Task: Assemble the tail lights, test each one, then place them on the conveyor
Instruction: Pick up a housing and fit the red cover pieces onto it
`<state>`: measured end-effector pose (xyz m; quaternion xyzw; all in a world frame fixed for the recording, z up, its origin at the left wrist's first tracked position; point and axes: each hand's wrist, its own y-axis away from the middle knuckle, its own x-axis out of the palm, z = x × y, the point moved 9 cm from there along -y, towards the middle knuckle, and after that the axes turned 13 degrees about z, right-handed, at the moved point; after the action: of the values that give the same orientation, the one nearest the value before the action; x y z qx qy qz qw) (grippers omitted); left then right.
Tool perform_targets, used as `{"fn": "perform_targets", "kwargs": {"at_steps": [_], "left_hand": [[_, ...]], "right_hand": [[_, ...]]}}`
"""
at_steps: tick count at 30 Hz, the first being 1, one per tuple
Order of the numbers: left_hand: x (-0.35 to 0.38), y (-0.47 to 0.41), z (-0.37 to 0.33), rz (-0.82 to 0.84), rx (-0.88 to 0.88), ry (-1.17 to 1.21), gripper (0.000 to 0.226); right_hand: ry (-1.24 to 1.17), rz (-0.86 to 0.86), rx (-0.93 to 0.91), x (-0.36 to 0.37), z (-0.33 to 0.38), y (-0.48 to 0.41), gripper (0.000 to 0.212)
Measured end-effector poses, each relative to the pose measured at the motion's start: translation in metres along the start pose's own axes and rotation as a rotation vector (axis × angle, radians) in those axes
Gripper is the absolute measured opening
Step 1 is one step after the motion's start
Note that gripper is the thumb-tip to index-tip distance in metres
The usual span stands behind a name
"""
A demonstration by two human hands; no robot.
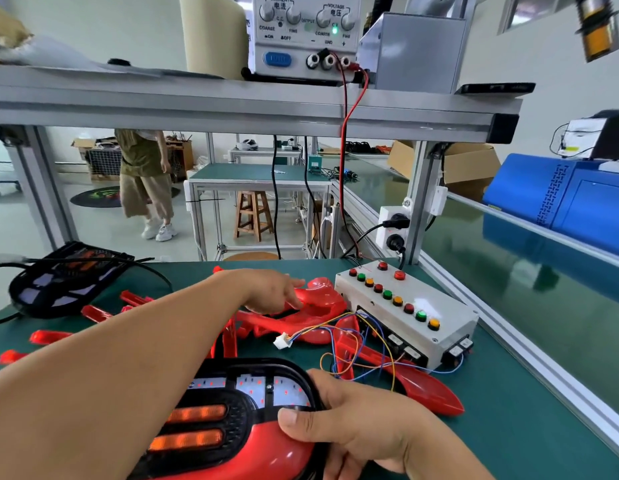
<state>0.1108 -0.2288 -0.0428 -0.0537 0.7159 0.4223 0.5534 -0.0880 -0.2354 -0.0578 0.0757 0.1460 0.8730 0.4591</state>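
Note:
Low in the head view, my right hand (339,424) grips the right end of a tail light (232,410) with a black housing, white LED boards, two orange strips and a red cover. My left hand (273,289) reaches across the mat and its fingers touch a red lens cover (322,299) in a pile of red covers. A white connector (281,341) on coloured wires lies loose beside the pile. The wires run to a white test box (405,306) with red, green and orange buttons. Another black tail light (62,278) lies at the far left.
Small red plastic pieces (93,311) lie scattered on the green mat. The green conveyor (509,289) runs along the right behind an aluminium rail. A power supply (301,36) sits on the shelf overhead. A person stands on the floor beyond the bench.

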Motion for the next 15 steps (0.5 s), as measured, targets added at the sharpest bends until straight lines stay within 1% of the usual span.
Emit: {"fn": "perform_targets", "kwargs": {"at_steps": [2,3,6,8,10,11,13,14,15], "left_hand": [[0.004,-0.002,-0.001,0.029,-0.012,-0.013,0.055],[0.004,-0.001,0.000,0.022,-0.008,0.032,0.051],[-0.011,0.018,0.012,-0.072,0.007,0.164,0.044],[-0.025,0.034,0.027,-0.143,0.018,0.170,0.038],[-0.028,0.044,0.045,-0.147,0.006,0.202,0.033],[-0.024,0.046,0.054,-0.125,-0.013,0.223,0.031],[-0.015,0.043,0.061,-0.115,-0.055,0.240,0.031],[-0.013,0.039,0.062,-0.140,-0.067,0.244,0.033],[-0.013,0.035,0.059,-0.171,-0.069,0.256,0.035]], "right_hand": [[0.018,0.008,-0.008,0.000,0.000,-0.002,0.015],[0.033,-0.004,0.003,-0.002,-0.002,-0.003,0.018],[0.067,-0.020,0.069,-0.007,-0.014,-0.006,0.047],[0.069,-0.014,0.090,-0.009,-0.018,-0.008,0.057],[0.043,0.000,0.104,-0.008,-0.018,-0.007,0.057],[0.036,0.010,0.093,-0.005,-0.015,-0.006,0.052],[0.069,-0.001,0.015,-0.006,-0.009,-0.007,0.036],[0.098,-0.025,-0.010,-0.007,-0.008,-0.007,0.035],[0.116,-0.044,-0.004,-0.009,-0.008,-0.007,0.041]]}}
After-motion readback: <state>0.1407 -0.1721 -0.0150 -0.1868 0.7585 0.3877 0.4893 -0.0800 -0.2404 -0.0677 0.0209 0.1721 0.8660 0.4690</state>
